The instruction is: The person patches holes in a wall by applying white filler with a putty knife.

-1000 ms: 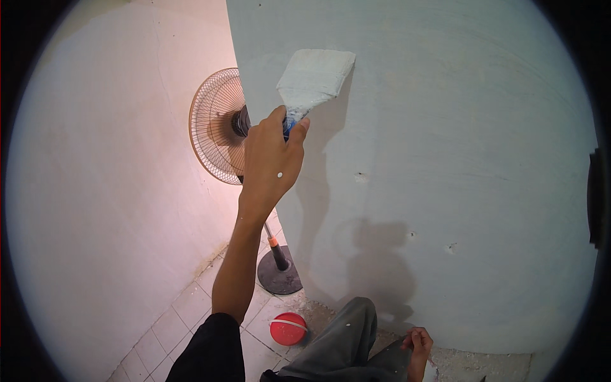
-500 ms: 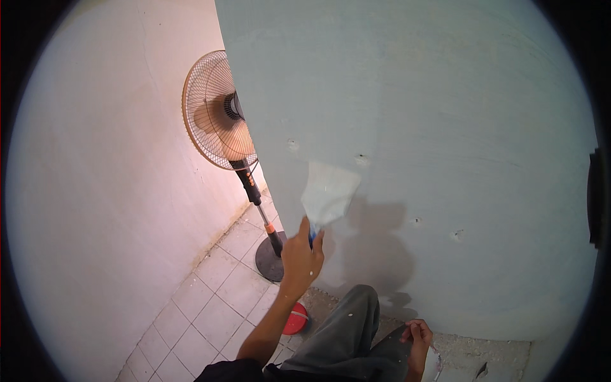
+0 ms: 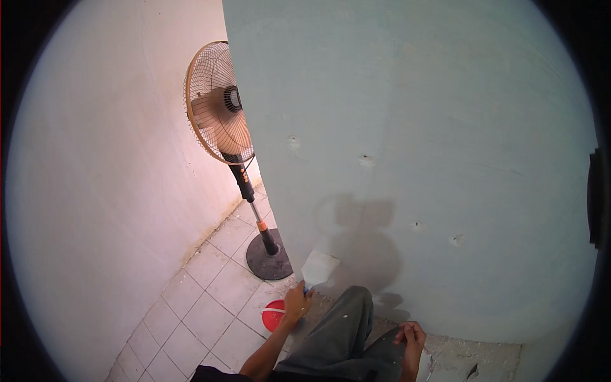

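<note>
My left hand (image 3: 297, 303) is closed round the blue handle of a broad putty knife (image 3: 319, 267). Its wide, pale blade points up, at the lower left edge of the grey-green wall (image 3: 458, 127). Whether the blade touches the wall I cannot tell. Just beside my left wrist, a red bucket (image 3: 272, 316) with a white handle stands on the floor. My right hand (image 3: 412, 335) is beside my right knee, its fingers curled in and nothing visible in them.
Behind the wall's left edge stands a pedestal fan (image 3: 223, 102) with a round black base (image 3: 264, 258). Several small chipped holes, one a dark-centred hole (image 3: 365, 160), mark the wall. White tiles (image 3: 210, 312) cover the floor; debris (image 3: 458, 349) lies along the wall's foot.
My left hand has come down the wall with the putty knife, from below the upper holes to near the floor and the bucket. My right hand has barely moved.
</note>
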{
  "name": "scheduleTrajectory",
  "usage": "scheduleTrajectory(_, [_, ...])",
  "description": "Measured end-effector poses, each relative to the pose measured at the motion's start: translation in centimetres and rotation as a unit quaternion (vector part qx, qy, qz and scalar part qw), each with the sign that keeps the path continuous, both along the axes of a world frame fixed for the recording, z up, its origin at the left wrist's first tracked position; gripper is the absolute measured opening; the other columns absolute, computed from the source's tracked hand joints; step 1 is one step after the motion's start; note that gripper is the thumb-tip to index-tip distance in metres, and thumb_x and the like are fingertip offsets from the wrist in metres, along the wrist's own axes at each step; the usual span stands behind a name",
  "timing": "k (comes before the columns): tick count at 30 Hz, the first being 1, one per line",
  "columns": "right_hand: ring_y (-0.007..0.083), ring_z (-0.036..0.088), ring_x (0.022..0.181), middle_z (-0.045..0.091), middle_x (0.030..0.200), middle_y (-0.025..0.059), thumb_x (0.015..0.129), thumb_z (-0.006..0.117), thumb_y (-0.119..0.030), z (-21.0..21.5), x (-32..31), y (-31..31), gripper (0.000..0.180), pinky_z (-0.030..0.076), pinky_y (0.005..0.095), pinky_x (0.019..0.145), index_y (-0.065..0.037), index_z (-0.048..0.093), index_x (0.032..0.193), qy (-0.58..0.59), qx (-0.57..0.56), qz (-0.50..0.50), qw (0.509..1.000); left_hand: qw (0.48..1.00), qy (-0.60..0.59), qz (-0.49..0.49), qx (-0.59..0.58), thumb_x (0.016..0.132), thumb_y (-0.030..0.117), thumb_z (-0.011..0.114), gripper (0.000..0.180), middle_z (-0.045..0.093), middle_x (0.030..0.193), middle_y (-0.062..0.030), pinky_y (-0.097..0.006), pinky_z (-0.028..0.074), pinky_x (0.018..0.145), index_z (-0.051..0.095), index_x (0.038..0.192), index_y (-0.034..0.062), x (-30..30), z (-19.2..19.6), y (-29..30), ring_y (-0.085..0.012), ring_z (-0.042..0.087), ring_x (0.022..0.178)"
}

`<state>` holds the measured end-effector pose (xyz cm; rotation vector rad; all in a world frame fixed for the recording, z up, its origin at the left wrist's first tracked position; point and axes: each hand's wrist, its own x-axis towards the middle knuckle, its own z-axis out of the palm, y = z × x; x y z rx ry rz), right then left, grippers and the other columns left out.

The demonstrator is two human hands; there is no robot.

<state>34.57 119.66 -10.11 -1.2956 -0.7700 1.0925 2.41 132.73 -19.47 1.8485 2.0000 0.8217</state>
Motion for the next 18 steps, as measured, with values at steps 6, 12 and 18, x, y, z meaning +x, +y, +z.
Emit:
scheduleTrajectory(6, [0.0177,0.047,0.07,0.051,0.076,0.0029,0.097,0.051,-0.031,1.9,1.0,-0.2,0.03,0.041,0.0338,0.067,-0.002,0.057,0.092,-0.099,-0.114,0.005,0.989,0.983,-0.106,0.004,0.149,0.081,0.018,0.065,0.039,0.061,0.071,-0.0242,-0.045,0.047,0.062,0.058,0.116,0.0014,-3.1,13.2,-1.6,-0.0425,0.062,0.069])
scheduleTrajectory(12, [0.0246,0.055,0.099,0.058,0.111,0.0148,0.098,0.05,-0.034,6.0,-1.4,0.9,0.046,0.042,0.0367,0.092,0.001,0.049,0.128,-0.008,-0.156,0.001,0.988,0.958,-0.111,0.003,0.263,0.087,0.016,0.06,0.033,0.056,0.065,-0.0217,-0.039,0.043,0.053,0.058,0.115,-0.0013,-4.5,31.8,1.2,-0.028,0.058,0.054])
scheduleTrajectory(18, [0.0303,0.046,0.121,0.047,0.135,0.0181,0.097,0.05,-0.038,10.3,-2.2,1.7,0.066,0.036,0.0447,0.102,-0.001,0.025,0.145,-0.126,-0.172,0.172,0.962,0.938,-0.073,0.009,0.338,0.087,0.021,0.058,0.032,0.056,0.067,-0.0221,-0.039,0.044,0.064,0.06,0.107,-0.0043,-4.2,43.9,4.3,-0.0309,0.056,0.059])
